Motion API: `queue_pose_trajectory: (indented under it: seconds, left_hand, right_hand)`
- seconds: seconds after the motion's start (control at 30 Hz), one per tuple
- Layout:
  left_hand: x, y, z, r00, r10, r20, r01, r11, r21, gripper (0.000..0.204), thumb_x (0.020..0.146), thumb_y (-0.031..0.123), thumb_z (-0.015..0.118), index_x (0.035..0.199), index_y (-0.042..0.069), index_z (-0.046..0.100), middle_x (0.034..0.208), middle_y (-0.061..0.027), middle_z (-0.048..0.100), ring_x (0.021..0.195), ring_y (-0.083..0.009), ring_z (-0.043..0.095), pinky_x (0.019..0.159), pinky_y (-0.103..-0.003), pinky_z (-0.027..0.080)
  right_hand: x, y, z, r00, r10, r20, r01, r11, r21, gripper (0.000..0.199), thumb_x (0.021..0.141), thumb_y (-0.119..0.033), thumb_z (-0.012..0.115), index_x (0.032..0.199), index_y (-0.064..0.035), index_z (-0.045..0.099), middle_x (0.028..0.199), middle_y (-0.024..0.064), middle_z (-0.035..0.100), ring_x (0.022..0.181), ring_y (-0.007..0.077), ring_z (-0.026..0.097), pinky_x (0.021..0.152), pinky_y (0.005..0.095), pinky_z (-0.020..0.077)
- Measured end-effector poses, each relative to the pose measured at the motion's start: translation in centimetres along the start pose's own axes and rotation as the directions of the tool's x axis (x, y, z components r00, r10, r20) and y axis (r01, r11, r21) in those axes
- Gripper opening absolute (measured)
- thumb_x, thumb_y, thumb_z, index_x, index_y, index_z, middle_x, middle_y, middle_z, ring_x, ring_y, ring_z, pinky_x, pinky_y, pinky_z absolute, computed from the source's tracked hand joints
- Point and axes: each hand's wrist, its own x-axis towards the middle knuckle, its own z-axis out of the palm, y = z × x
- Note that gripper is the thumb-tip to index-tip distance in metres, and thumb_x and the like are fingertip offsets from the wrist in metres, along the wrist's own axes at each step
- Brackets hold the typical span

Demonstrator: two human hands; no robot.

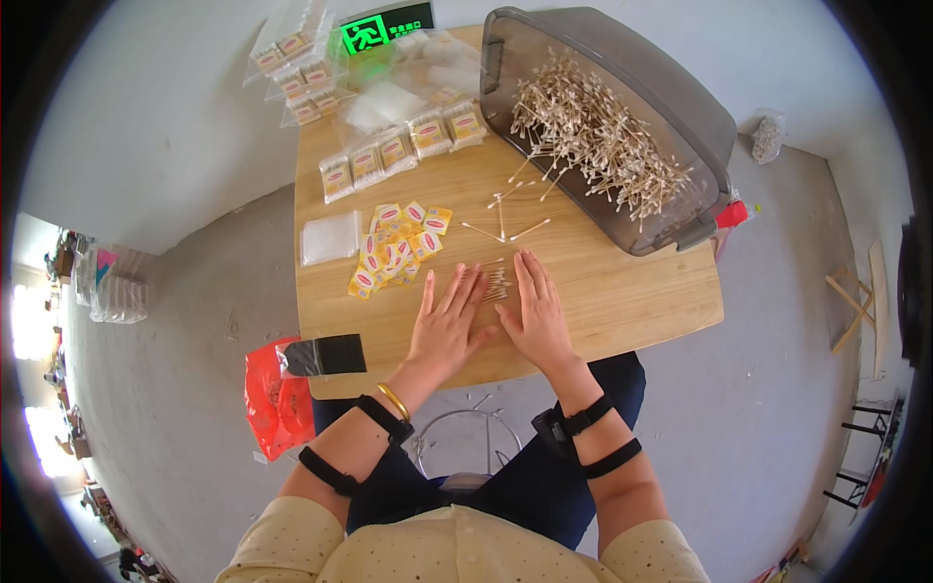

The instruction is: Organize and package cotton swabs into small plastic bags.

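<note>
Head view: the person sat at a wooden desk [622, 291], both forearms coming in from below. The left hand [447, 325] lay flat on the desk, palm down, fingers spread wide and holding nothing. The right hand [535, 316] lay the same way just beside it, fingers extended, empty. Between the two hands sat a small bundle of cotton swabs [497, 282], lined up side by side, the inner fingers of each hand touching or nearly touching it; which could not be told. A few loose swabs [505, 228] lay scattered farther up the desk. A tilted grey plastic bin [680, 107], at the far right corner, held a large heap of swabs. Left of the hands lay a cluster of yellow-and-red label cards [398, 248] and a clear empty bag [329, 237]. Filled packets [398, 151] stood in a row near the far edge. A red bag [277, 398] hung at the desk's near left corner.
</note>
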Motion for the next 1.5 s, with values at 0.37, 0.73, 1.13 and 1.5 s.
queue_pose_trajectory:
  seconds: [0.37,0.73,1.13,1.5]
  left_hand:
    - [2.1,0.0,-1.3,0.998,0.04,-0.039,-0.038,0.998,0.05,0.077,0.102,0.06,0.037,0.16,0.011,0.028,0.168,-0.01,0.021,0.157,-0.0261,0.013,0.125,-0.058,0.003]
    - [1.2,-0.4,-0.3,0.996,0.086,-0.003,-0.086,0.996,0.034,0.077,0.102,0.059,0.038,0.161,0.01,0.026,0.167,-0.0108,0.023,0.156,-0.0271,0.015,0.125,-0.058,0.002]
    - [1.4,-0.7,-0.9,0.994,0.08,-0.071,-0.09,0.984,-0.155,0.083,0.102,0.056,0.043,0.161,0.003,0.017,0.155,-0.0186,0.042,0.149,-0.0319,0.033,0.126,-0.055,0.007]
    - [1.5,-0.3,0.0,0.931,-0.287,-0.224,-0.048,0.515,-0.856,0.092,0.102,0.058,0.043,0.161,-0.003,0.006,0.168,-0.0234,0.009,0.157,-0.0355,0.009,0.125,-0.044,0.012]
  right_hand:
    - [-0.3,0.1,0.2,0.999,-0.038,-0.035,0.035,0.997,-0.074,0.077,0.088,-0.021,0.07,0.152,0.0027,0.034,0.155,0.0223,0.038,0.146,0.0385,0.034,0.122,0.0473,0.0276]
    - [-0.7,0.1,0.3,0.993,-0.001,-0.114,0.001,1.0,0.004,0.062,0.091,-0.011,0.062,0.148,0.0021,0.041,0.15,0.0215,0.044,0.142,0.0389,0.04,0.119,0.0466,0.0336]
    - [-0.7,-0.1,-0.1,0.982,0.016,-0.187,0.007,0.993,0.118,0.045,0.091,-0.002,0.055,0.135,0.0032,0.051,0.139,0.0215,0.052,0.131,0.0413,0.048,0.11,0.0469,0.0423]
    - [1.9,-1.5,2.1,0.968,0.135,-0.21,-0.006,0.853,0.522,0.043,0.104,-0.018,0.044,0.14,0.0041,0.048,0.145,0.0263,0.046,0.134,0.0442,0.044,0.112,0.0454,0.038]
